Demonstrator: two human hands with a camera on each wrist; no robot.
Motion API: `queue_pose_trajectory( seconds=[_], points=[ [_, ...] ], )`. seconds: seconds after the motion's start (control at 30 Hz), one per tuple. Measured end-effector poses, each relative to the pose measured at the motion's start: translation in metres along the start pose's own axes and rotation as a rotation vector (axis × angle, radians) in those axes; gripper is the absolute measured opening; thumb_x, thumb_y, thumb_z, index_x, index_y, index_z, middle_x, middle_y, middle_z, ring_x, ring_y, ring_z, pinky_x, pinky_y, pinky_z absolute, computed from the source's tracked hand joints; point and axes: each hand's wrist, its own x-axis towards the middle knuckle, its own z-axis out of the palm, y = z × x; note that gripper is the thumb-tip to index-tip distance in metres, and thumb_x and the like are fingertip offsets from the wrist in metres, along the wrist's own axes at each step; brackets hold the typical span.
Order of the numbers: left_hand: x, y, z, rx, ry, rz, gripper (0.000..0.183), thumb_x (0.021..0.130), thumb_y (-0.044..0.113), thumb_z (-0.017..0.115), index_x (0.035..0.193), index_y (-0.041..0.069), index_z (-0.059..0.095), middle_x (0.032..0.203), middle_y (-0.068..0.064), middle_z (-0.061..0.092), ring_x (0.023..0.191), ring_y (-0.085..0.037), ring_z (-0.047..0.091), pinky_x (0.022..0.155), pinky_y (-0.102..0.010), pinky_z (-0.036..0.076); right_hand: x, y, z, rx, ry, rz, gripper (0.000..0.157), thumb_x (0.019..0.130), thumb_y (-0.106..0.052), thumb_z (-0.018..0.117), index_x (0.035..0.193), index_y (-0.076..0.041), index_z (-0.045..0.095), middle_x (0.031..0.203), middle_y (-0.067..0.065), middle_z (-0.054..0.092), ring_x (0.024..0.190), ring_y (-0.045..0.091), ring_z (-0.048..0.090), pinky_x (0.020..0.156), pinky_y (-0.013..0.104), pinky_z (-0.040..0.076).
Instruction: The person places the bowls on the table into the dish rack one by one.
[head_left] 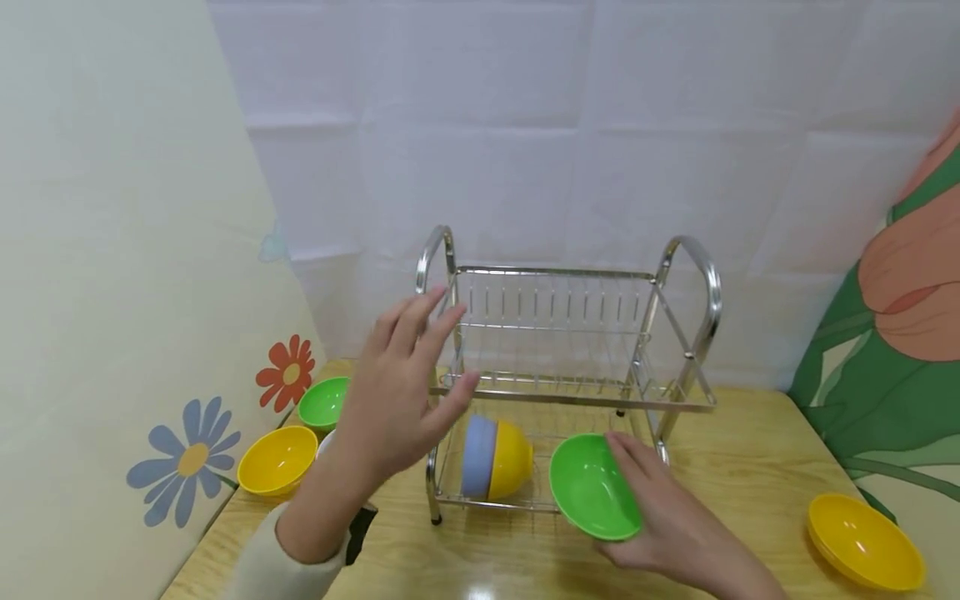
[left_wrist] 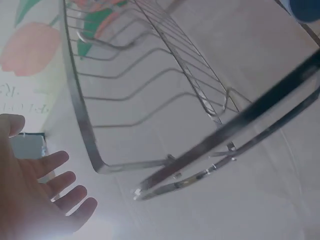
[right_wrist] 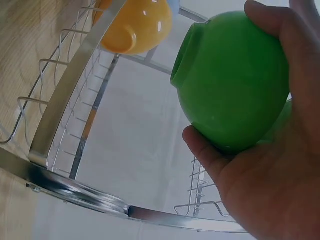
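One glossy green round bowl (head_left: 595, 487) in the right hand (head_left: 658, 510)
Its thumb-and-finger grip pinches the bowl near the lower tier (head_left: 537, 507) of a silver metal wire rack (head_left: 570, 399); the left hand (head_left: 390, 408), grip spread, hovers by the upper tier (head_left: 555, 272)

Polished metal was seen on the rack (head_left: 555, 398), smooth glossy plastic on the green bowl (head_left: 594, 487). Worktop (head_left: 750, 450) was faced in shiny wood grain, backdrop (head_left: 517, 150) in creased matt cloth.
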Motion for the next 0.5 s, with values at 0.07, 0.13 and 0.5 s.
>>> queue_pose_trajectory(
  seconds=[0.07,0.13,0.5],
  points=[
    [-0.009,0.013,0.001,0.006,0.025,0.067,0.068,0.102,0.056,0.029,0.145,0.008,0.050,0.157,-0.013,0.040,0.137,-0.033,0.039,0.114,-0.049,0.035,0.001,0.000,0.001,0.002,0.008,-0.002,0.123,0.059,-0.049,0.091,0.155,-0.002,0.031,0.154,0.016,0.037,0.130,0.035,0.053,0.092,0.048,0.057],
    [-0.017,0.025,0.005,0.008,0.063,0.147,0.067,0.102,0.054,0.029,0.142,0.006,0.053,0.153,-0.015,0.044,0.134,-0.034,0.043,0.112,-0.046,0.036,0.003,0.000,0.002,0.010,0.034,-0.021,0.122,0.059,-0.049,0.092,0.154,-0.001,0.033,0.153,0.016,0.039,0.129,0.035,0.053,0.093,0.048,0.057],
    [-0.058,0.063,0.035,-0.050,-0.115,0.446,0.066,0.100,0.056,0.043,0.145,0.009,0.050,0.145,-0.009,0.054,0.118,-0.022,0.061,0.095,-0.035,0.056,0.011,-0.002,0.008,0.076,0.150,-0.146,0.121,0.054,-0.051,0.095,0.153,-0.008,0.040,0.144,0.009,0.048,0.119,0.019,0.057,0.090,0.043,0.059]
  ],
)
